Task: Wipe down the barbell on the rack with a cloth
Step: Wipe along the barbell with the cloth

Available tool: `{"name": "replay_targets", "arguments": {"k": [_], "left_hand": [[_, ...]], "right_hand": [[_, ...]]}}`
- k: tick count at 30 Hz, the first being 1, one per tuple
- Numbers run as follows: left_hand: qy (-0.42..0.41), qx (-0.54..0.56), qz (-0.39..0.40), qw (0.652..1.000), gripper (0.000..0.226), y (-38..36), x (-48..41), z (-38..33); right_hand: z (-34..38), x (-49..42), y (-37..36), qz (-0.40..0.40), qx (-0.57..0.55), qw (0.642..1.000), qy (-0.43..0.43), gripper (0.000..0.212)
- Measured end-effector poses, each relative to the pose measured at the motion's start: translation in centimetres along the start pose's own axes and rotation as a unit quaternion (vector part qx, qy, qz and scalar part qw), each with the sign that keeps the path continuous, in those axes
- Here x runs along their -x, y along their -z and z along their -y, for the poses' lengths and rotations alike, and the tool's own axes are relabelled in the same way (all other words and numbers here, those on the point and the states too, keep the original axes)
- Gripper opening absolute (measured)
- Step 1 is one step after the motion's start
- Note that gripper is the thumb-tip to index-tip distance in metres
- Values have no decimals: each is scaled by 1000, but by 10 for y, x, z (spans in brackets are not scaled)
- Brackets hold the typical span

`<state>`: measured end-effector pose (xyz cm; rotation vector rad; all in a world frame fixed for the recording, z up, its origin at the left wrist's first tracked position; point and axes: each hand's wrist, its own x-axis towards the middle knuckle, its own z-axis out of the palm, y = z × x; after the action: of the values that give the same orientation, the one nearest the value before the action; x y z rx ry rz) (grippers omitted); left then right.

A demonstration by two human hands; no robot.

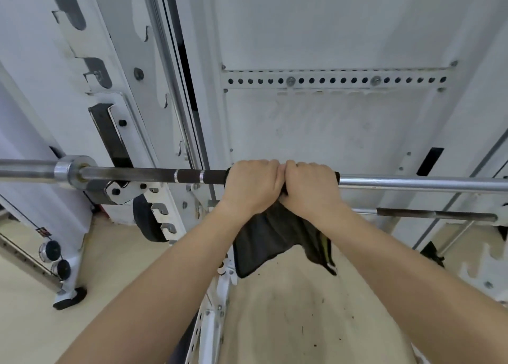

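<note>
Both hands sit side by side on the barbell [412, 183], knuckles touching. The left hand [251, 185] and the right hand [310, 187] each have their fingers curled tightly over the bar, gripping a dark cloth [277, 237] wrapped round it. The loose part of the cloth hangs below the wrists, with a pale strip at its right edge.

The barbell runs level across the view, resting on a hook [121, 192] of the white rack [110, 88] at the left. Left of the hands the shaft is dark with two bright rings and stays bare as far as the hook. Beyond that come the collar [68, 170] and the sleeve, which runs out of view. Right of the hands the shaft is bright and bare all the way to the frame edge.

Behind the bar stands a white panel [330, 130] with a strip of holes [338, 80] across it. A thinner second bar [437, 214] lies lower at the right. A dark plate [148, 220] leans by the rack's foot, under the hook. Two pegs [50, 251] stick out at lower left. Below is a pale floor [275, 322], flecked with dirt.
</note>
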<state>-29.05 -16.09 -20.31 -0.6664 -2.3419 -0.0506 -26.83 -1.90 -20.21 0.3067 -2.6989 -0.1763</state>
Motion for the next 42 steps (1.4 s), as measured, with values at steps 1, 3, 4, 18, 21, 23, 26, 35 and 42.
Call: {"name": "replay_targets", "arguments": {"k": [1,3,4,18,21,23,26,35,42], "left_hand": [[8,-6,5,1000,40,-1,4,13],[19,-17,24,999,42,0,14,39],[18,-27,31,999,42,1,19,52],[6,-104,43,994,20,-6,14,37],[-1,-92,35,995,18,-9,1,2],[-19,-75,26,997,19,-11,-7,-17],[-8,-13,42,999,37,-13,-7,-16],[-58,18,134,989,36,17,43,108],[-33,-177,184,966,9,42,64,189]], "right_hand": [[14,-6,0,1,-8,1000,-7,24],[38,-18,0,-4,-16,1000,-7,27],[50,-23,0,-8,-20,1000,-2,29],[36,-19,-20,-124,9,991,46,37],[-9,-1,-22,-109,22,994,14,41],[-35,8,-19,-89,32,995,-21,44],[-35,6,-14,-53,29,998,-27,33],[67,-31,1,-24,-33,999,34,35],[170,-85,12,6,-55,990,128,27]]}}
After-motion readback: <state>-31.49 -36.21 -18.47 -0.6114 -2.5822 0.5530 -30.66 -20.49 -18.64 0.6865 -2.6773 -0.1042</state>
